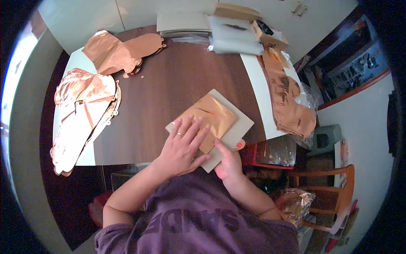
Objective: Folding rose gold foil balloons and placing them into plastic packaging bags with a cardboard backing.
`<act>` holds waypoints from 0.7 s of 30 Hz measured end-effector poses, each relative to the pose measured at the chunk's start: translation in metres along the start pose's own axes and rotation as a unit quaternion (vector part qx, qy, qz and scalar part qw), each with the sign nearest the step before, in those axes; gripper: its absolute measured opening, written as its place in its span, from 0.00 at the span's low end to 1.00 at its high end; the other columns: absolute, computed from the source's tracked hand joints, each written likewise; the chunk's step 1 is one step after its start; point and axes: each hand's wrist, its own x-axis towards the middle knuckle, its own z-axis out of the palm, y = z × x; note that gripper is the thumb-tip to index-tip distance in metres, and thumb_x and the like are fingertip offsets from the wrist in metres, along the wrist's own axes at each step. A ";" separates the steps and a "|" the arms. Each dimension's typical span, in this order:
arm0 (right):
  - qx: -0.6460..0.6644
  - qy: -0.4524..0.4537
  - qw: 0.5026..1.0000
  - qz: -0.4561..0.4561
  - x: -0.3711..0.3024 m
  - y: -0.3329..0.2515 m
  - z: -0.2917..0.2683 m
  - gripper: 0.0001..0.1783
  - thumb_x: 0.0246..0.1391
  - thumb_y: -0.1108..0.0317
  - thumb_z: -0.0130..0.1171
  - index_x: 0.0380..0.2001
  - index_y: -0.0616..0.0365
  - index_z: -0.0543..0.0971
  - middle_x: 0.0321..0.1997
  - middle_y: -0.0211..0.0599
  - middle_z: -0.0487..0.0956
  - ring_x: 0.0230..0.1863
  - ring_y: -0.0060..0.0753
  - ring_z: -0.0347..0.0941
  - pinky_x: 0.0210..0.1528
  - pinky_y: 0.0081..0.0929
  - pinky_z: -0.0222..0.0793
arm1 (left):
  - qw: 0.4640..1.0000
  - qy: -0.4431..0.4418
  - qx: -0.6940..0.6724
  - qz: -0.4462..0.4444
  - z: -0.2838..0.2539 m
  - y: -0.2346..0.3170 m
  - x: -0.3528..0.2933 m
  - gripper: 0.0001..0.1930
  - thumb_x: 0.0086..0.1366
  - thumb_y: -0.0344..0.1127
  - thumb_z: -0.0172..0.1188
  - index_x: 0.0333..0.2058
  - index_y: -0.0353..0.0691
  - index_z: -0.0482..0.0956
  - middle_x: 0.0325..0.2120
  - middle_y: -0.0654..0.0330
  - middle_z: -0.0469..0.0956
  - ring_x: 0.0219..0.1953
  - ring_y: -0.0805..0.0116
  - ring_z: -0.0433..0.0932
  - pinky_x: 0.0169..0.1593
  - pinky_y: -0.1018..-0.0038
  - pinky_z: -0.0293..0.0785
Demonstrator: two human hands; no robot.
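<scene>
A folded piece of shiny rose-gold foil lies on a pale square card near the table's front edge. My left hand rests on the foil with its fingers out flat, and a ring shows on one finger. On the card's right side, my right hand grips the near edge, thumb on top by the foil's corner. The fingers under the card are hidden. Just beyond that hand, a small round piece with a red spot shows at the card's edge.
Flat rose-gold foil balloons lie at the table's left, with more foil shapes behind them. Another foil stack lies at the right. Pale sheets, clear plastic bags and a cardboard box stand along the back. A wooden chair is at right.
</scene>
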 end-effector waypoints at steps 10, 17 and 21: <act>-0.722 -0.194 0.645 -0.158 -0.013 -0.110 -0.014 0.13 0.56 0.61 0.61 0.37 0.62 0.80 0.34 0.43 0.81 0.31 0.45 0.79 0.36 0.34 0.75 | 0.996 -0.087 -0.018 0.019 0.003 -0.020 -0.020 0.36 0.61 0.53 0.57 0.63 0.40 0.63 0.65 0.46 0.58 0.69 0.45 0.52 0.70 0.49 0.43; -0.799 -0.205 0.426 -0.371 0.045 -0.046 0.007 0.42 0.55 0.54 0.59 0.66 0.65 0.56 0.72 0.57 0.51 0.72 0.60 0.47 0.71 0.56 0.41 | 0.997 -0.062 0.008 0.039 0.001 -0.022 -0.026 0.34 0.57 0.50 0.60 0.61 0.41 0.66 0.63 0.47 0.61 0.67 0.45 0.56 0.69 0.48 0.48; -0.826 -0.199 0.404 -0.340 0.046 -0.030 0.001 0.45 0.56 0.48 0.56 0.67 0.66 0.55 0.72 0.57 0.50 0.72 0.59 0.45 0.71 0.59 0.37 | 0.998 0.040 0.010 0.041 0.003 -0.022 -0.040 0.22 0.56 0.40 0.64 0.48 0.37 0.77 0.52 0.50 0.72 0.57 0.51 0.70 0.62 0.53 0.63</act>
